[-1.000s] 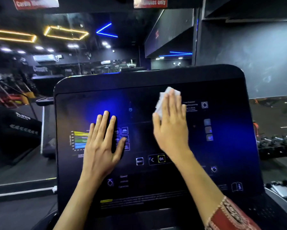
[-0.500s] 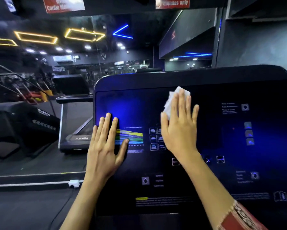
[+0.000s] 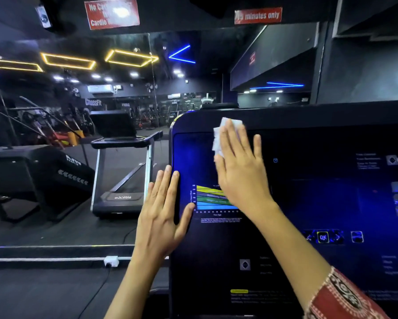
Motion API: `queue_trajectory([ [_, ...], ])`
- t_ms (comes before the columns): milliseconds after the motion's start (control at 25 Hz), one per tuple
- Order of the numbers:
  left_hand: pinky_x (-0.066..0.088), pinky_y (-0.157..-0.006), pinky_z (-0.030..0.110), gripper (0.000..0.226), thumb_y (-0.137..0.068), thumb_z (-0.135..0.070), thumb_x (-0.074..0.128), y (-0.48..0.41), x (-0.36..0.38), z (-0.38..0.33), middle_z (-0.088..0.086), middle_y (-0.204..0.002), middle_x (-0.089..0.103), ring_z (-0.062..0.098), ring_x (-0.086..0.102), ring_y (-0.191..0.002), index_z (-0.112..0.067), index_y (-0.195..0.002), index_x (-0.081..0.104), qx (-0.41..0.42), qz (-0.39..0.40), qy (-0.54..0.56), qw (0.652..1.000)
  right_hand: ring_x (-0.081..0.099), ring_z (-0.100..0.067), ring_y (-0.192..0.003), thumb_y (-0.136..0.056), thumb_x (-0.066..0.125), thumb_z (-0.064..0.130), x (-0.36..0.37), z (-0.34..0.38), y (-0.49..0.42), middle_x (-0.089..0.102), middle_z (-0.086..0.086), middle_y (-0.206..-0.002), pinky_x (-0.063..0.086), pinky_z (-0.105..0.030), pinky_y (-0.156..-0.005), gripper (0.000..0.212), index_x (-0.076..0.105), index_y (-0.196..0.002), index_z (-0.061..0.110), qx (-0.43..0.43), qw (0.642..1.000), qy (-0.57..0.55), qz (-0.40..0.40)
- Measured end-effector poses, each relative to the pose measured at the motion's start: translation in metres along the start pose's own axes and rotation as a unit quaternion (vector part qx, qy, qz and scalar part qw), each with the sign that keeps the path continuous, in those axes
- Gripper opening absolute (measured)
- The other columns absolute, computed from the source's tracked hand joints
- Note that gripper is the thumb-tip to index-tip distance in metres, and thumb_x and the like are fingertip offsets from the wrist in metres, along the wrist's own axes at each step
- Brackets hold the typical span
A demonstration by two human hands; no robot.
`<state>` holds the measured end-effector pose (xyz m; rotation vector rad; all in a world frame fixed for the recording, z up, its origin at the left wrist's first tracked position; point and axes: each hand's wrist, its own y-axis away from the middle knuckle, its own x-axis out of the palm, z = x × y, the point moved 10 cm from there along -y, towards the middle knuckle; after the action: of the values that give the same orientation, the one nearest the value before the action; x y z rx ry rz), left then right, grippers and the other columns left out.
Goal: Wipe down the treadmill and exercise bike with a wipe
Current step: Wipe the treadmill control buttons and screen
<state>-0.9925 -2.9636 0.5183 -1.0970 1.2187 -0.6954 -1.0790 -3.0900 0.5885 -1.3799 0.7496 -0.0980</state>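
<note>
The treadmill's black glossy console (image 3: 308, 203) fills the right half of the view, with a coloured chart and small icons printed on it. My right hand (image 3: 241, 171) lies flat near its upper left corner, fingers straight, pressing a white wipe (image 3: 218, 137) against the panel; the wipe shows above and left of the fingers. At the console's left edge rests my left hand (image 3: 163, 212), fingers straight and together, thumb on the panel face.
A mirror wall on the left reflects another treadmill (image 3: 122, 171), a black machine (image 3: 39, 171) and gym lights. A white power socket (image 3: 111, 260) and a cable lie on the floor ledge below. Red signs (image 3: 111, 12) hang overhead.
Both hands have slid left across the console; the right hand with the wipe now reaches the upper left corner and the left hand sits at the left edge. The view has turned left.
</note>
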Motion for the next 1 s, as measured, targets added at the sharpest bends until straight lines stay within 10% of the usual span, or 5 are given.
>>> queue_trajectory([
  [200, 0.024, -0.114, 0.046, 0.064, -0.099, -0.045, 0.034, 0.002, 0.006, 0.004, 0.017, -0.151, 0.032, 0.024, 0.023, -0.144, 0.001, -0.144, 0.032, 0.004, -0.004, 0.036, 0.999, 0.031, -0.020, -0.141, -0.095, 0.032, 0.026, 0.015, 0.071, 0.033, 0.035, 0.000, -0.153, 0.013, -0.045, -0.114, 0.052, 0.041, -0.145, 0.014, -0.211, 0.976, -0.010, 0.054],
  [440, 0.020, -0.117, 0.040, 0.064, -0.097, -0.042, 0.039, 0.002, 0.006, 0.004, 0.017, -0.151, 0.033, 0.025, 0.024, -0.143, 0.002, -0.144, 0.032, 0.006, -0.015, 0.050, 0.999, 0.019, -0.020, -0.146, -0.098, 0.018, 0.030, 0.023, 0.067, -0.044, 0.023, -0.001, -0.158, -0.004, -0.041, -0.116, 0.056, 0.026, -0.151, 0.013, -0.130, 0.990, 0.025, 0.048],
  [680, 0.017, -0.118, 0.036, 0.060, -0.098, -0.035, 0.038, 0.013, 0.004, 0.009, 0.018, -0.150, 0.032, 0.021, 0.022, -0.144, 0.001, -0.143, 0.027, -0.004, -0.035, 0.070, 0.997, 0.025, -0.020, -0.144, -0.096, 0.035, 0.025, 0.017, 0.080, 0.043, 0.029, -0.002, -0.155, 0.018, -0.043, -0.115, 0.052, 0.037, -0.147, 0.014, -0.286, 0.954, -0.019, 0.081],
  [1000, 0.019, -0.117, 0.029, 0.057, -0.098, -0.029, 0.041, 0.034, 0.010, 0.013, 0.001, -0.153, 0.027, 0.010, 0.023, -0.143, -0.009, -0.148, 0.024, -0.106, 0.038, 0.201, 0.973, 0.019, -0.027, -0.145, -0.099, 0.018, 0.028, 0.023, 0.063, -0.013, 0.025, -0.015, -0.155, 0.008, -0.037, -0.118, 0.057, 0.031, -0.146, -0.001, -0.129, 0.984, -0.077, 0.095],
])
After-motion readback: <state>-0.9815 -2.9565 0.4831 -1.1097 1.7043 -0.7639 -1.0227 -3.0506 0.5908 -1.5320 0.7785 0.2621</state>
